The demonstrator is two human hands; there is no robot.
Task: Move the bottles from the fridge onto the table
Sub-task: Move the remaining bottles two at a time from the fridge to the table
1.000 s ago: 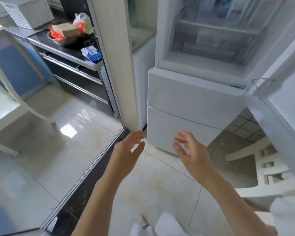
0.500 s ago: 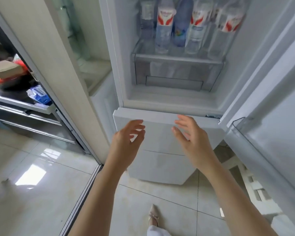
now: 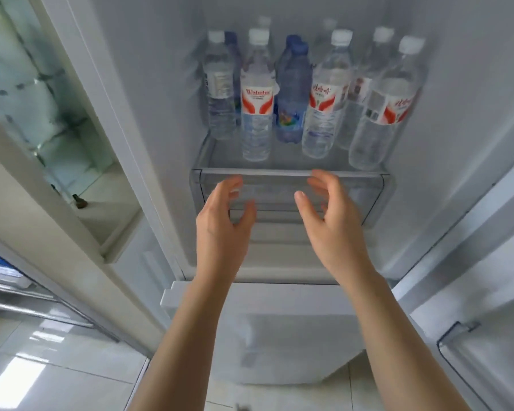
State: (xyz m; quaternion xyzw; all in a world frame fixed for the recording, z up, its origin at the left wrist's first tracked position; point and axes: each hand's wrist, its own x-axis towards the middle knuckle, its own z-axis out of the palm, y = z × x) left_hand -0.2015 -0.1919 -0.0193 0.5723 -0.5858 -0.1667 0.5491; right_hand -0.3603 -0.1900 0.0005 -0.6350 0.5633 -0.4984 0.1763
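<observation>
Straight ahead in the head view, the bottles (image 3: 309, 93) stand upright in a cluster on the glass shelf (image 3: 291, 172) inside the open fridge (image 3: 457, 114), their long axes vertical and caps up. Both hands are raised below the shelf's front edge, so the bottles lie above and beyond them. The left hand (image 3: 221, 223) has loosely spread fingers and holds nothing; it sits under the red-labelled bottle (image 3: 256, 96) in the front row. The right hand (image 3: 330, 221), likewise spread and empty, sits under the front clear bottle (image 3: 327, 96) beside the blue bottle (image 3: 293, 90). Neither hand touches a bottle or the shelf, and neither is clearly nearer. My read is that each hand must rise past the shelf lip and close around a bottle's body from the side.

Compared with half a second earlier, the hands were lower, in front of the freezer drawer; now they are up at the shelf, and the bottles show in full.
</observation>
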